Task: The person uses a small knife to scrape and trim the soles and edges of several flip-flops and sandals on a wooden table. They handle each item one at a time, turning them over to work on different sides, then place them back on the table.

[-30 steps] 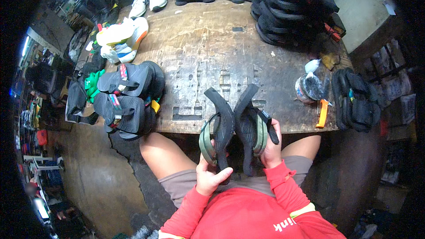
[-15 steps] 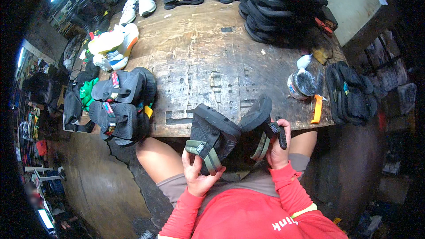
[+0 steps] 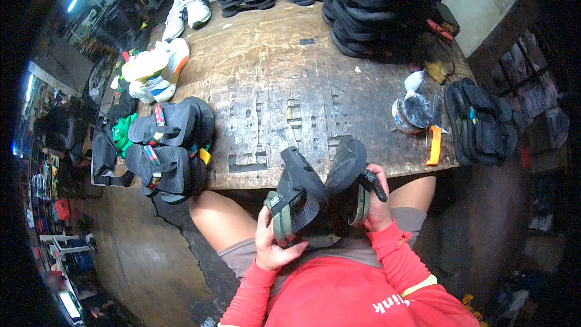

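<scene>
Over my lap, at the table's near edge, I hold a pair of black sandals with olive-green straps. My left hand [image 3: 272, 245] is closed round the heel end of the left sandal [image 3: 301, 183], which is tilted with its footbed partly showing. My right hand [image 3: 378, 203] grips the right sandal [image 3: 346, 163] by its heel and strap side; a black strap end sticks out by the fingers. The two sandals' soles come close together in the middle, and I cannot tell whether they touch. Some fingers of both hands are hidden behind the sandals.
On the worn wooden table [image 3: 254, 72], black sandals [image 3: 160, 166] lie at left, near white sneakers [image 3: 196, 9] and colourful shoes [image 3: 172, 63]. Tall sandal stacks [image 3: 375, 12] stand at the back. At right are a smeared jar [image 3: 411, 115], an orange-handled tool [image 3: 434, 145] and more sandals [image 3: 481, 121].
The left sandal has turned more on edge, showing less of its footbed, and moved slightly right. The right sandal has tilted, its toe lower. Both hands keep their hold.
</scene>
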Demonstrator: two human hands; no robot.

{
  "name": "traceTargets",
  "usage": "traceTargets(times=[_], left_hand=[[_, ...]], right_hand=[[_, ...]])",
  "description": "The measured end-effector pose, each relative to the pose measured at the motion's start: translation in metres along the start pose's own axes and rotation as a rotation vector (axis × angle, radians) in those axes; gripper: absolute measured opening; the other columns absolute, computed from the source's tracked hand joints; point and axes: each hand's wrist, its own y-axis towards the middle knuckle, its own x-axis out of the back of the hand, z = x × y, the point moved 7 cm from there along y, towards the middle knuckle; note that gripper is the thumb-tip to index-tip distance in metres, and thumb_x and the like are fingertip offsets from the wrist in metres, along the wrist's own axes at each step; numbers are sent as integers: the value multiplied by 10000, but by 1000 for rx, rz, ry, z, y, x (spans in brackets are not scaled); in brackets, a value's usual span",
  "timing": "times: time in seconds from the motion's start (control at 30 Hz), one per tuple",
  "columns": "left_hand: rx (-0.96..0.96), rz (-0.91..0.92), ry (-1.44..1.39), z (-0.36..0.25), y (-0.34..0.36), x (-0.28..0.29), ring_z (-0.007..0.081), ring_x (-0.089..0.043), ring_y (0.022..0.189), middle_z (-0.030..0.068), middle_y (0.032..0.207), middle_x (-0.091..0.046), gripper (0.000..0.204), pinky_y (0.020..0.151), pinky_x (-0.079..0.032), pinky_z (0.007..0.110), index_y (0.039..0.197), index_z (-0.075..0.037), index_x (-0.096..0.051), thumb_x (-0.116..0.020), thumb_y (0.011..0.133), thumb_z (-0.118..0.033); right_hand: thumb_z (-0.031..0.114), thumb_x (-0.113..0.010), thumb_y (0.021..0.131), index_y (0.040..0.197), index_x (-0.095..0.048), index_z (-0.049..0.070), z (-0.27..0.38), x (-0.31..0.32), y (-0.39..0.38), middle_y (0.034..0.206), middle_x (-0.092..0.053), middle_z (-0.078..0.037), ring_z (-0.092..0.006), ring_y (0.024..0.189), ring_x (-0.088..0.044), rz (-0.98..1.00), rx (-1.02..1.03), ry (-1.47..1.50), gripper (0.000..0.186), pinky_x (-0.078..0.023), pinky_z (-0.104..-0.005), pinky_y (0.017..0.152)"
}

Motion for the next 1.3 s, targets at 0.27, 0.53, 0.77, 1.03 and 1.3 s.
traceTargets(times=[0.27,0.53,0.77,1.03,1.3], left_hand=[[-22,205,-131,-11,2,-20,424,-462,1376,289,1483,-441,719,1142,-346,477,1241,-3,-670,-897,583,-186],[-235,163,108,-19,4,-28,438,-493,1350,303,1468,-452,606,1110,-413,481,1199,-118,-710,-907,636,-223],[-265,127,211,-17,5,-27,429,-475,1372,286,1470,-459,559,1122,-410,477,1150,-94,-738,-917,640,-239],[-273,99,243,-19,7,-20,432,-469,1377,281,1481,-444,527,1129,-403,483,1104,-95,-757,-918,619,-226],[-274,68,357,-21,7,-13,439,-476,1363,291,1469,-443,611,1121,-407,485,1152,-54,-731,-914,604,-254]], right_hand=[[85,-542,1019,1330,-497,61,-24,-8,-18,1238,-616,-71,-166,1124,-604,73,-182,34,315,-512,-342,986],[91,-512,1027,1293,-523,41,8,-17,-26,1206,-615,-61,-145,1084,-590,195,113,-238,271,-496,-324,996],[95,-503,1034,1255,-533,39,-11,-2,-26,1183,-612,-46,-129,1053,-590,13,-189,-136,230,-510,-304,961],[98,-495,1036,1244,-534,55,-7,-1,-23,1160,-617,-44,-125,1038,-595,145,96,-288,216,-524,-312,949],[26,-523,1003,1209,-543,48,-9,3,-21,1127,-625,-49,-135,1030,-599,17,-55,-196,208,-523,-306,936]])
